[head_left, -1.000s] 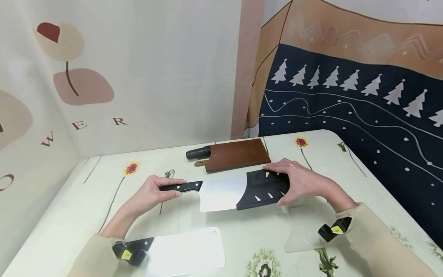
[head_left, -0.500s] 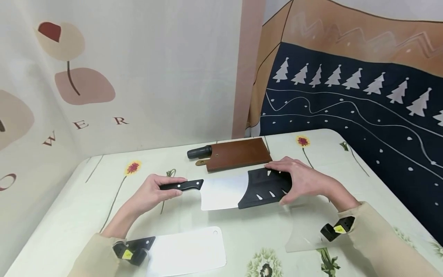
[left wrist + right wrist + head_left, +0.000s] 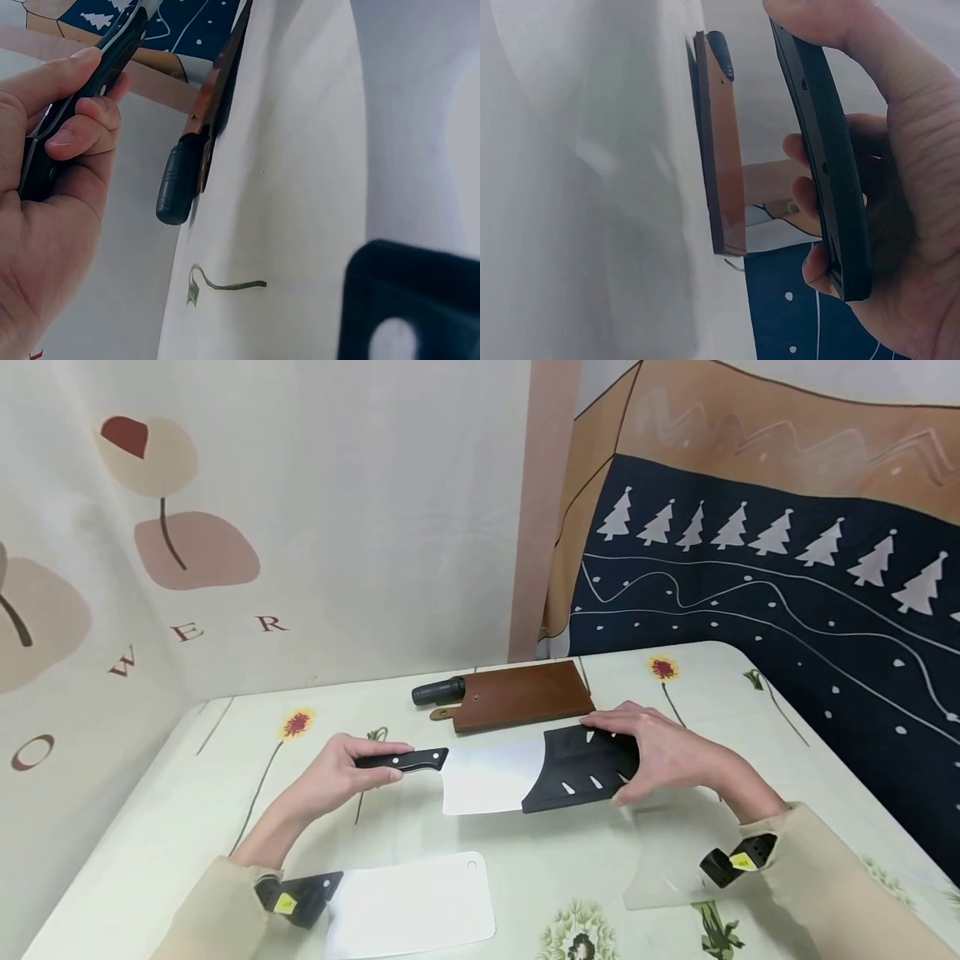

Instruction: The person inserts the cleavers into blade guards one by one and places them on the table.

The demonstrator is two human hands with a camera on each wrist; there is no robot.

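Observation:
My left hand (image 3: 341, 772) grips the black riveted handle of a cleaver (image 3: 491, 777), held above the table with its wide blade pointing right. Over the blade's far half sits a black slotted blade cover (image 3: 581, 768); the blade near the handle is bare. My right hand (image 3: 663, 756) holds the cover by its outer end, thumb below and fingers over the top. In the right wrist view the fingers curl round the cover's edge (image 3: 832, 172). In the left wrist view the fingers wrap the cleaver's handle (image 3: 75, 105).
Behind the hands lies a brown leather sheath (image 3: 525, 693) with a dark handle (image 3: 437, 692) sticking out. A second cleaver (image 3: 412, 902) lies at the front, partly under my left wrist. A clear blade cover (image 3: 660, 868) lies below my right forearm.
The whole view shifts slightly to the right. Both hands keep their hold, and the cover stands at the same place on the blade.

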